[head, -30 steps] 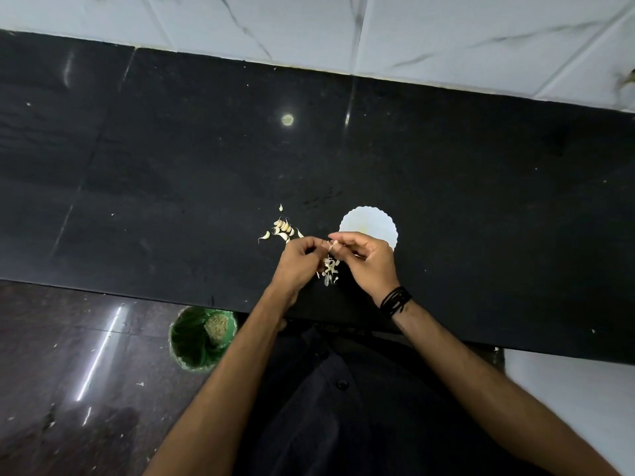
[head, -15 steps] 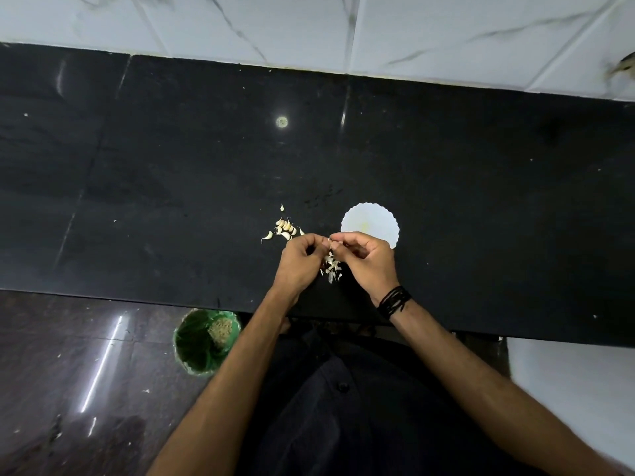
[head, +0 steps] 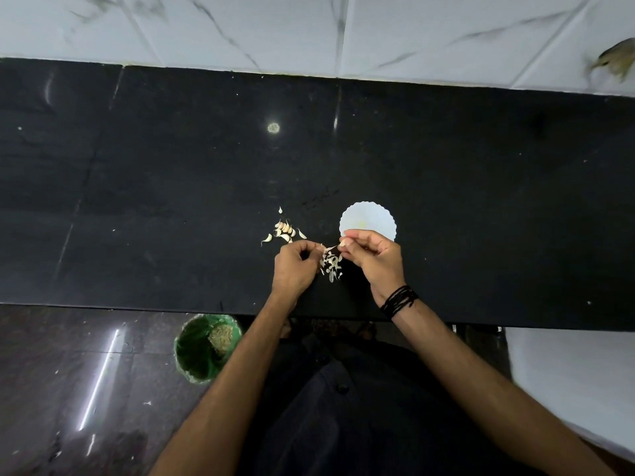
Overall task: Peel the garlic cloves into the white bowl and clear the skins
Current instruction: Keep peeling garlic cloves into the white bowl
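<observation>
- While 1 garlic clove [head: 342,242] is pinched at the fingertips of the right hand [head: 376,261], it sits just at the near rim of the white bowl [head: 369,218], above the countertop [head: 171,201].
- Left hand [head: 295,266]: fingers curled, seemingly pinching a strip of skin [head: 326,249] that runs across to the clove; the contact itself is too small to confirm.
- Loose skins [head: 331,264]: a small heap on the countertop between the 2 hands, directly under the work.
- Unpeeled cloves [head: 284,230]: a cluster just left of the bowl and just beyond the left hand, with 2 or 3 strays beside it.
- Bowl contents: a faint yellowish patch shows inside; whether it is a peeled clove cannot be told.
- Green bin [head: 206,352]: on the floor below the counter edge, to the left of the person, a likely destination for the skins.
- Technique, as a judgement: hold the clove firmly by 1 end, draw the skin away along its length, not across it, and keep the pull low over the heap so fragments fall together; release the clove into the bowl only when no papery layer remains.
</observation>
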Demonstrator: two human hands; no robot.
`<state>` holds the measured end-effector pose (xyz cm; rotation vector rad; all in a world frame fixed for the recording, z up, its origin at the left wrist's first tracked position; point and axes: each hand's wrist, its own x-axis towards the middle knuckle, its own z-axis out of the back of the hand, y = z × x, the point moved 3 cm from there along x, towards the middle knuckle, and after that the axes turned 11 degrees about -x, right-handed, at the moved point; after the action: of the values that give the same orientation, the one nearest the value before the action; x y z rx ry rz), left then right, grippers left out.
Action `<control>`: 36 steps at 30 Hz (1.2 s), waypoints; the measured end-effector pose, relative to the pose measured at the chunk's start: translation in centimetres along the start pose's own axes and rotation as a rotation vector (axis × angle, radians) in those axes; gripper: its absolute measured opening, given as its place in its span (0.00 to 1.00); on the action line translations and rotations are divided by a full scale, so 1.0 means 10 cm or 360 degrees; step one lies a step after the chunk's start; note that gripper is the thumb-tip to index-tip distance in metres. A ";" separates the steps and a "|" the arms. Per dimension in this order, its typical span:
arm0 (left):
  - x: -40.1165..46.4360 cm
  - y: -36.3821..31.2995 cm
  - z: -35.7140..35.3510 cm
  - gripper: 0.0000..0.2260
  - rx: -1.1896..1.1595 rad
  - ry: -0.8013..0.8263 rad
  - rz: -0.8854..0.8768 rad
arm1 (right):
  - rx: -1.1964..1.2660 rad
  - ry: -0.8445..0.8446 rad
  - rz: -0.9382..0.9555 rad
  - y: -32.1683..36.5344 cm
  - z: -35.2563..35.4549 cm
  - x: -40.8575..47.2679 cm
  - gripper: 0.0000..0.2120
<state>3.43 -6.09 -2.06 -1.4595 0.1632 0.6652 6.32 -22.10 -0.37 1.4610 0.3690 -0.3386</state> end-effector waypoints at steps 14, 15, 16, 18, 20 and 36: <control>0.00 -0.09 -0.05 0.09 0.0323 -0.0066 -0.0146 | -0.0107 -0.0224 -0.0059 0.20 0.40 0.18 0.09; 0.00 -0.09 -0.07 0.09 0.0331 -0.0063 -0.0146 | -0.0170 -0.0230 -0.0063 0.20 0.43 0.21 0.09; 0.00 -0.09 -0.09 0.10 0.0329 -0.0066 -0.0148 | -0.0232 -0.0232 -0.0067 0.21 0.45 0.23 0.09; -0.01 -0.09 -0.12 0.08 0.0339 -0.0085 -0.0147 | -0.0371 -0.0233 -0.0067 0.24 0.49 0.28 0.10; -0.01 -0.09 -0.14 0.05 0.0351 -0.0113 -0.0144 | -0.0538 -0.0214 -0.0033 0.27 0.50 0.33 0.11; -0.12 -0.05 -0.17 0.09 0.0338 -0.0333 -0.0065 | -0.1113 0.0231 0.0390 0.35 0.22 0.17 0.15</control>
<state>3.19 -8.03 -1.24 -1.1795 0.0397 0.7398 9.49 -24.00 2.12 0.8276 0.3707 0.0975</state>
